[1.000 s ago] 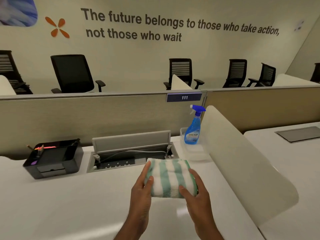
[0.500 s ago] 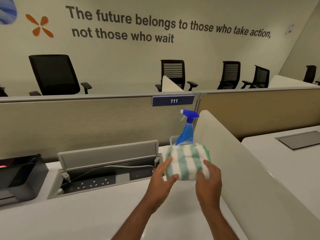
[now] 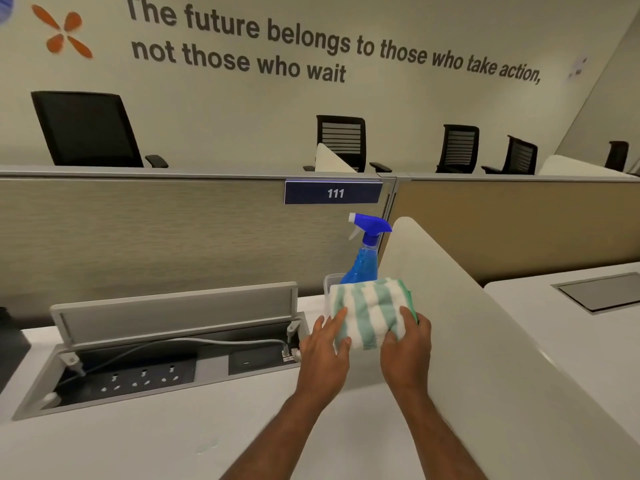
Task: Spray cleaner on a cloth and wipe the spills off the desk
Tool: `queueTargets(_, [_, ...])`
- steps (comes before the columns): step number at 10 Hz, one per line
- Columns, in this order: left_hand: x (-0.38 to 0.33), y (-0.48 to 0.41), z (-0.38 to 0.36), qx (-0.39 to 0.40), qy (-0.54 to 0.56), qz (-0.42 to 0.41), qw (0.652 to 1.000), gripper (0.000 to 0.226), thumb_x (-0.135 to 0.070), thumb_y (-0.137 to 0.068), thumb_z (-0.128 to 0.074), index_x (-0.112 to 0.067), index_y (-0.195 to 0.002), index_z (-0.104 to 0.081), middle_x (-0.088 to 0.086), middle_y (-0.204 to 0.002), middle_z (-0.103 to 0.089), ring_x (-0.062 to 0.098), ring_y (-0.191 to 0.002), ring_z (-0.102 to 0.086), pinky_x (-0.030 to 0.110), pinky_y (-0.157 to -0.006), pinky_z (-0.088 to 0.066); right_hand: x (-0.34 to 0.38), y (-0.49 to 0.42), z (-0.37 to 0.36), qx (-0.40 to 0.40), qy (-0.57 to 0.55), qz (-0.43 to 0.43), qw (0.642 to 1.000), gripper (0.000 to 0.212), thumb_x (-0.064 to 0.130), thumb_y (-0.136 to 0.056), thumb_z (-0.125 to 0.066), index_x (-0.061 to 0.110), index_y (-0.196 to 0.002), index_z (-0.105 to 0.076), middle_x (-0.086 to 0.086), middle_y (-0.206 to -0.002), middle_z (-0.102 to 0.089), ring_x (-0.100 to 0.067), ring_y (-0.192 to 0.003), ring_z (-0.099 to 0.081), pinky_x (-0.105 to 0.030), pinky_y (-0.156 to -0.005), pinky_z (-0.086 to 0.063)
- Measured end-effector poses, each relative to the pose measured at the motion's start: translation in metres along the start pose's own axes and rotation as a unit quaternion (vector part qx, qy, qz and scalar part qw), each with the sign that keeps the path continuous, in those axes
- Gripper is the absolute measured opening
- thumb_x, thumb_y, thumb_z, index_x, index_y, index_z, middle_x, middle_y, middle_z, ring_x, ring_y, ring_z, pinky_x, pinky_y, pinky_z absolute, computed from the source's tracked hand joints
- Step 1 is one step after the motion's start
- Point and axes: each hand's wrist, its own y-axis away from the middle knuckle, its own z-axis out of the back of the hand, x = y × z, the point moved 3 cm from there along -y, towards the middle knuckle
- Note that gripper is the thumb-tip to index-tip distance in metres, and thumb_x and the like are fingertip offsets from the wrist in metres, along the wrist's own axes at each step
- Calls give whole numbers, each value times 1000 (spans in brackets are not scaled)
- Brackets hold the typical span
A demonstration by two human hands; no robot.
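Green-and-white striped folded cloth (image 3: 369, 313) held above white desk (image 3: 145, 441), left hand (image 3: 325, 351) and right hand (image 3: 407, 348) both clamped on its near edge. Blue spray bottle (image 3: 363, 258) upright in clear container (image 3: 329, 282) just behind cloth, against grey partition (image 3: 156, 237).
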Motion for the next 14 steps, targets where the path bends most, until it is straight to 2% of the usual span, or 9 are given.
queueTargets(2, [7,-25,-18,-9,-109,-26,994,48,-33,-107,-42,-31,-154,-38,0,-159,-44,22,-155,-18,40,-122,-11,-13,-16,-8,18,54,22,998,44,-2,-94,-56,6,-137,-57,-17,-131,-56,-33,-112,-63,-28,-88,-45])
queueTargets(5, [17,-33,-32,-31,-292,-65,954,47,-39,-107,-27,-22,-140,-56,4,-172,-11,25,-159,4,50,-126,0,-22,-25,-28,68,267,51,960,38,5,-88,-55,15,-124,-62,-7,-112,-62,-27,-99,-62,-38,-85,-39])
queueTargets(7, [22,-37,-31,-17,-319,-76,945,50,-44,-108,-21,-28,-140,-55,-2,-171,-15,22,-159,2,44,-122,13,-27,-18,-43,88,368,51,924,32,29,-102,-43,21,-129,-59,-6,-145,-52,-22,-126,-51,-45,-105,-32])
queueTargets(8, [18,-35,-28,-22,-281,-116,953,46,-41,-106,-28,-29,-140,-57,-2,-164,-36,22,-158,-14,41,-122,11,-26,-7,-44,38,338,85,936,32,28,-101,-50,13,-124,-67,-15,-145,-56,-31,-132,-51,-53,-108,-32])
queueTargets(9, [18,-31,-27,-1,-242,-133,961,53,-49,-102,-26,-29,-130,-66,-6,-147,-60,17,-152,-31,39,-124,8,-27,1,-43,-7,320,143,936,35,29,-99,-45,13,-94,-75,-9,-107,-76,-30,-109,-65,-55,-106,-35])
queueTargets(10, [17,-28,-29,15,-265,-131,955,76,-61,-99,-3,-30,-138,-60,-6,-150,-57,16,-154,-27,42,-125,11,-26,-1,-43,19,342,131,930,32,32,-100,-54,14,-82,-74,-6,-88,-77,-28,-97,-67,-56,-109,-34])
queueTargets(12, [16,-29,-33,37,-330,-111,937,69,-54,-103,-7,-25,-146,-52,-4,-166,-32,16,-158,-7,39,-118,23,-30,-4,-46,128,423,129,888,18,38,-87,-73,21,-90,-78,-7,-66,-74,-34,-83,-70,-68,-106,-33])
queueTargets(13, [15,-28,-30,40,-318,-116,940,58,-48,-107,-13,-28,-150,-45,-4,-169,-24,16,-158,-2,35,-118,22,-25,-6,-42,96,390,141,905,14,31,-84,-77,17,-81,-78,-7,-64,-74,-36,-78,-70,-73,-103,-36])
queueTargets(14, [14,-11,-17,-32,-272,-128,953,52,-41,-107,-21,-26,-151,-44,-1,-167,-29,16,-158,-9,36,-125,11,-21,5,-40,56,327,93,939,36,39,-104,-45,19,-106,-75,-3,-105,-78,-29,-113,-65,-65,-116,-18])
